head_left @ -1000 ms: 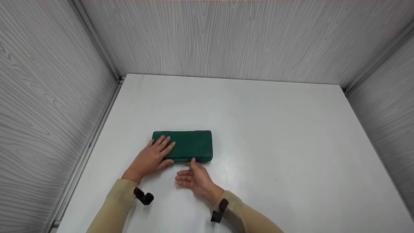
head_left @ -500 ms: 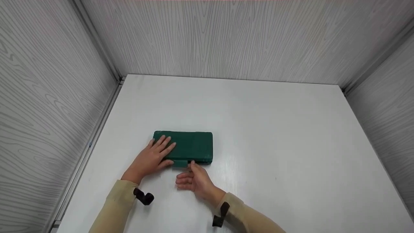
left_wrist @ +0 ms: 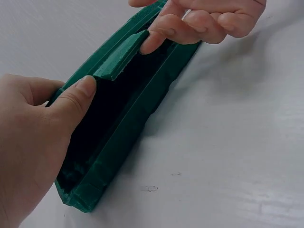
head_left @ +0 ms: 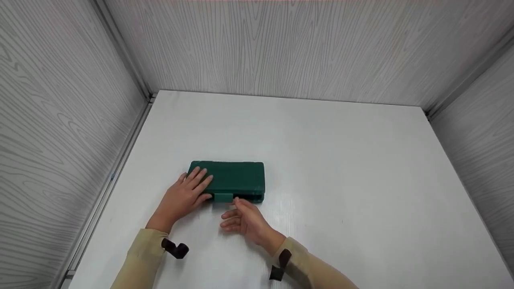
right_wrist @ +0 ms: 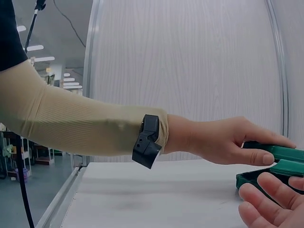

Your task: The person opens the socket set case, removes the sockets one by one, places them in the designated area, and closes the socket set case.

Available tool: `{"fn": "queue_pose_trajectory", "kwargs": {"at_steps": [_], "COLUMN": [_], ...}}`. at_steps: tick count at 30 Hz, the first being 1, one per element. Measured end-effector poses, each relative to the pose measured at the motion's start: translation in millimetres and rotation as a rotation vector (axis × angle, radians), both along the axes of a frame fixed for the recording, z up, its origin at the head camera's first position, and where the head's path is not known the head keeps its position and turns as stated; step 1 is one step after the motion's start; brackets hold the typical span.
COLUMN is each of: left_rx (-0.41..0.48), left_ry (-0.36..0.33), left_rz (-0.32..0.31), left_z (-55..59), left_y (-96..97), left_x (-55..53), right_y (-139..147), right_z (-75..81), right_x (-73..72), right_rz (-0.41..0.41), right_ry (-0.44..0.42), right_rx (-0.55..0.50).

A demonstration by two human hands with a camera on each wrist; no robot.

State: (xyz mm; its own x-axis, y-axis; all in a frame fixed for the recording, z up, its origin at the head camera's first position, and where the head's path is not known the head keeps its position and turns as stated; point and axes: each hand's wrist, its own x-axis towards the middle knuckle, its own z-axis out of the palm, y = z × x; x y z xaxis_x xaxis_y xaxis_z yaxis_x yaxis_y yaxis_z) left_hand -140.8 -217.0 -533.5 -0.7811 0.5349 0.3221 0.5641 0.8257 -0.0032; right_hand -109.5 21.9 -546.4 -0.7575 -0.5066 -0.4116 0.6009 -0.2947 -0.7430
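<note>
And here's the green case (head_left: pixel 237 176), lying flat on the white table (head_left: pixel 341 180), left of the middle and nearer the person than the back wall (head_left: pixel 257 44). The left hand (head_left: pixel 180 198) is spread across the left part of the lid (head_left: pixel 241 172), fingers straight and resting on top, the thumb at the front edge just beside the latch (head_left: pixel 223 197). Over on the other side, the right hand (head_left: pixel 251 220) has the front edge pinched between thumb and forefinger, right next to the latch, the remaining fingers loosely bent below and away from the case!

Look at that front side: the lid stands a little apart from the base (left_wrist: pixel 137 116), a dark gap running between them, the latch sticking out over it. Inside, it's too dark to make out anything.

Both arms wear tan sleeves, left sleeve (head_left: pixel 140 257) and right sleeve (head_left: pixel 315 267), with a black camera strapped at each wrist, one on the left (head_left: pixel 170 245), one on the right (head_left: pixel 284 258). Grain-patterned panels wall the table in, and beyond them the right wrist view catches shelves (right_wrist: pixel 9 156) and ceiling lamps.
</note>
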Motion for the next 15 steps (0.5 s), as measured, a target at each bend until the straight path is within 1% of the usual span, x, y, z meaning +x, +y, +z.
{"fn": "queue_pose_trajectory", "kwargs": {"at_steps": [2,6,9,11,15], "left_rx": [0.009,0.034,0.06,0.068,0.08], "left_ry": [0.054,0.187,0.275,0.311,0.344], "left_rz": [-0.012,-0.052,-0.082,-0.092,-0.1], "left_z": [1.5,2.9,1.1,-1.1,-3.9], "left_y": [0.4,2.3,3.8,4.3,4.5], "left_x": [0.0,-1.1,-2.4,-2.2,-0.4], "right_y": [1.6,6.0,11.2,16.0,26.4], "right_z": [2.5,8.4,13.7,17.1,23.8], "right_x": [-1.5,-4.2,-5.4,-5.3,-7.1], "right_rz": [0.014,0.05,0.076,0.086,0.079], "right_ry": [0.027,0.108,0.182,0.221,0.308], "right_rx": [0.003,0.027,0.065,0.092,0.136]}}
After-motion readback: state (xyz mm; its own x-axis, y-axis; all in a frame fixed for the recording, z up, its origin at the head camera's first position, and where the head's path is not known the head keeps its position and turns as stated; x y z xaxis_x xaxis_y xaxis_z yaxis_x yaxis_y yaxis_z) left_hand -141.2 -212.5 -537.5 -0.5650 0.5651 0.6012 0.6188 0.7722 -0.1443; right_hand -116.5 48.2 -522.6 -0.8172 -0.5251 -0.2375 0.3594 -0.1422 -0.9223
